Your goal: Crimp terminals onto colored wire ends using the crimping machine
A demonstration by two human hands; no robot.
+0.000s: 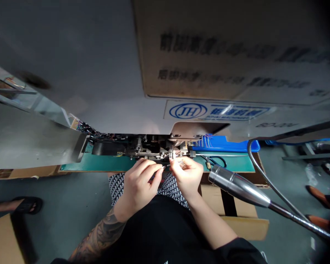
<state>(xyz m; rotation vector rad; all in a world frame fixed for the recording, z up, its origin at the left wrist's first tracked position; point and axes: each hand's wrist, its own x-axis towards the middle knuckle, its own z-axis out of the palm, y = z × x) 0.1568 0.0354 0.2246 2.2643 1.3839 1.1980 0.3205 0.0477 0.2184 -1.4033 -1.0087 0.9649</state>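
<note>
Both my hands are at the working parts (154, 152) of a large grey machine (110, 91). My left hand (139, 183) is closed, thumb and forefinger pinched just in front of the metal parts. Between its fingertips is something too small to name. My right hand (189, 178) is closed too, a little to the right, its thumb and forefinger raised against a bright spot at the machine's head. Thin pale strands show at its fingers, but I cannot tell what they are. The two hands are apart, their fingertips close together.
A blue tray (222, 142) with thin wires stands behind on the green tabletop (99, 164). Dark-handled scissors (218, 161) lie right of my right hand. A metal lamp (236, 185) on a flexible neck juts in from the right. Cardboard boxes (244, 227) sit below.
</note>
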